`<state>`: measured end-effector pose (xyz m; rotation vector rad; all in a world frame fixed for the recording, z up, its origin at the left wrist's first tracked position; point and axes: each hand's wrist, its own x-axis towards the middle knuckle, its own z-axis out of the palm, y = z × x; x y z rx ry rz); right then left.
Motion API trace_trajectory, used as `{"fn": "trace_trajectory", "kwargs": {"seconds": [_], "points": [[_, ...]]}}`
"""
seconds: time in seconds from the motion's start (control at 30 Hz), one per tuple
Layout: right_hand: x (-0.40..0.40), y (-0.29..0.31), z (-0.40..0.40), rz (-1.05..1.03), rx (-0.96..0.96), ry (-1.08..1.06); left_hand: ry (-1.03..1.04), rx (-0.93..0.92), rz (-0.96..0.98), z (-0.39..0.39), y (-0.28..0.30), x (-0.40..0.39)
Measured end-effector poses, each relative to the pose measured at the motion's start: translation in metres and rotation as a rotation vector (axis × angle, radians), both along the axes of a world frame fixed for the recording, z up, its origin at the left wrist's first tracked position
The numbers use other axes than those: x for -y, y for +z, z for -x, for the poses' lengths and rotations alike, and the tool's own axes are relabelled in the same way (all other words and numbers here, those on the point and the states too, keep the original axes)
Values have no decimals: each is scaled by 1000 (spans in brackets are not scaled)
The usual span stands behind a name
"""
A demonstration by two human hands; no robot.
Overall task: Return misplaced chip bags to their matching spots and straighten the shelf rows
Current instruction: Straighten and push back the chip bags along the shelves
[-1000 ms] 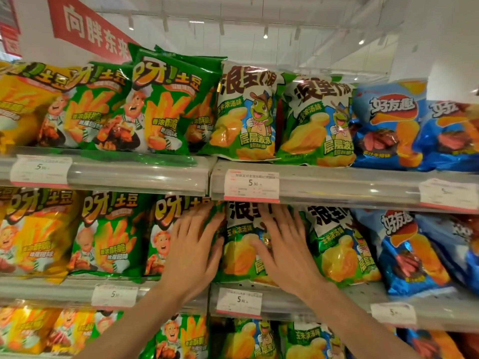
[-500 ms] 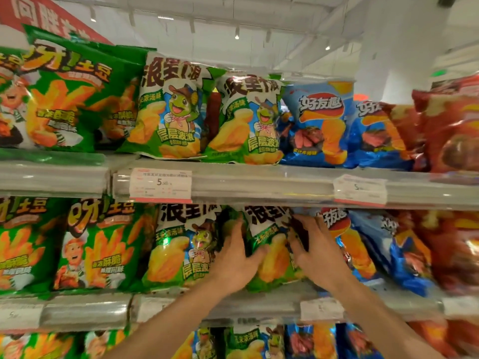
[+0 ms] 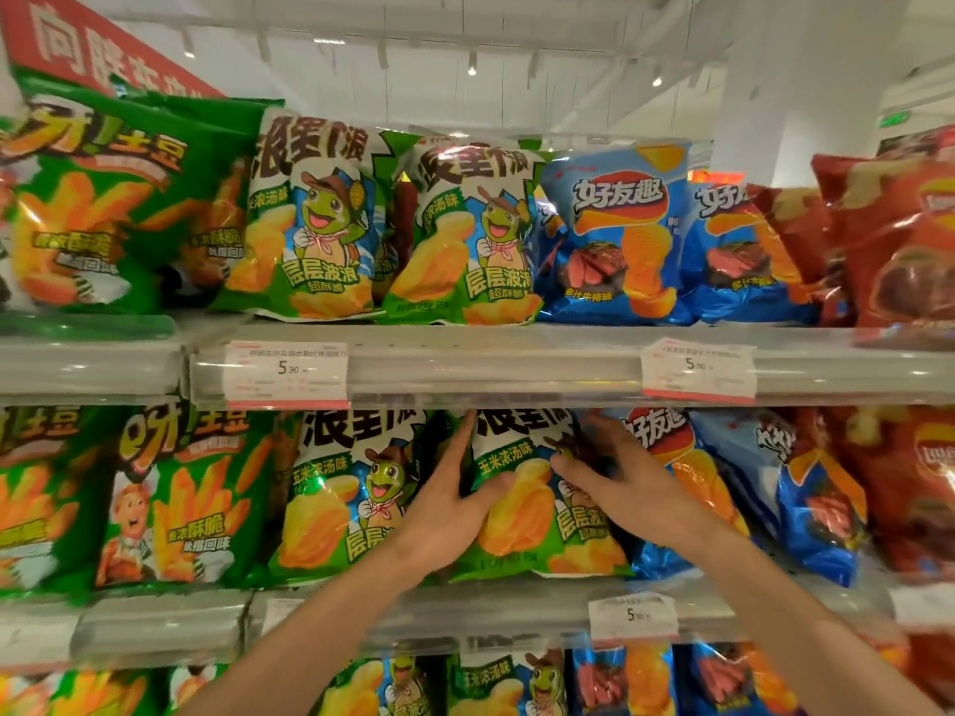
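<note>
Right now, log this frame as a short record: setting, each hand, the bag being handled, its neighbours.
setting: shop shelves of chip bags, price tags on the rails
left hand: grips left edge of the frog bag, thumb across its front
right hand: fingers curled on the same bag's right side
frog bag: middle shelf, upright
left neighbour: second frog bag
right neighbour: blue bag

Red banner (image 3: 98, 49) top left; white pillar (image 3: 796, 85) right; ceiling lights.

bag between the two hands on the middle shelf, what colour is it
Mostly green with white lettering panel on top and yellow chips; the bag shows best in the head view.
</note>
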<state>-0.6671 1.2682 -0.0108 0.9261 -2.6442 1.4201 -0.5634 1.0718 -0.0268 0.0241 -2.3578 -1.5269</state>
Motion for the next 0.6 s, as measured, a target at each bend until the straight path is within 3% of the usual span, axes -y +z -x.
{"fn": "trace_trajectory", "kwargs": {"seconds": [0.17, 0.3, 0.6], "points": [[-7, 3, -6, -84, 101, 150, -94, 27, 1, -16, -2, 12], [-7, 1, -14, 6, 224, 247, -170, 37, -1, -24, -5, 20], [-9, 1, -30, 157, 194, 284, -159, 37, -184, -20, 7, 18]]}}
